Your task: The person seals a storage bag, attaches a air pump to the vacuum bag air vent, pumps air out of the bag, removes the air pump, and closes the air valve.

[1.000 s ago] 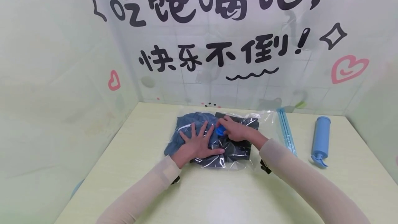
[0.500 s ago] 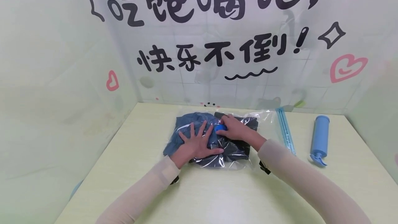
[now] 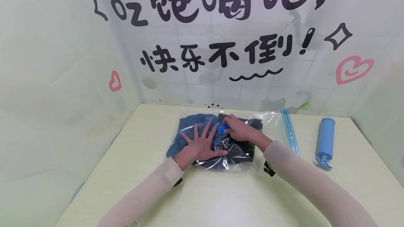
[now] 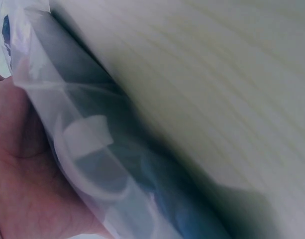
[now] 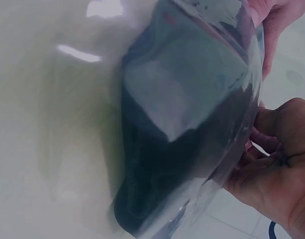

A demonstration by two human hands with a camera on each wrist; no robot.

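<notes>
A clear plastic storage bag (image 3: 272, 123) lies flat on the table, with folded blue cloth (image 3: 186, 139) and dark cloth (image 3: 257, 124) inside. My left hand (image 3: 202, 148) rests on the bag with its fingers spread, pressing over the clothes. Just beside its fingertips, my right hand (image 3: 238, 129) grips a round blue valve cap (image 3: 222, 129) on the bag's top. In the right wrist view, the right hand (image 5: 279, 159) is seen past the bulging side of the bag (image 5: 192, 99); the cap is hidden there. The left wrist view shows the left palm (image 4: 28, 174) against the plastic.
At the right of the table (image 3: 221, 199) lies a blue hand pump (image 3: 326, 139), its handle toward the front. A blue zip strip (image 3: 290, 132) runs along the bag's right end. Printed sheets (image 3: 202, 90) wall in the back and sides.
The fingers of my right hand have shifted round the blue cap, with small turns of the hand. My left hand has stayed in place on the bag.
</notes>
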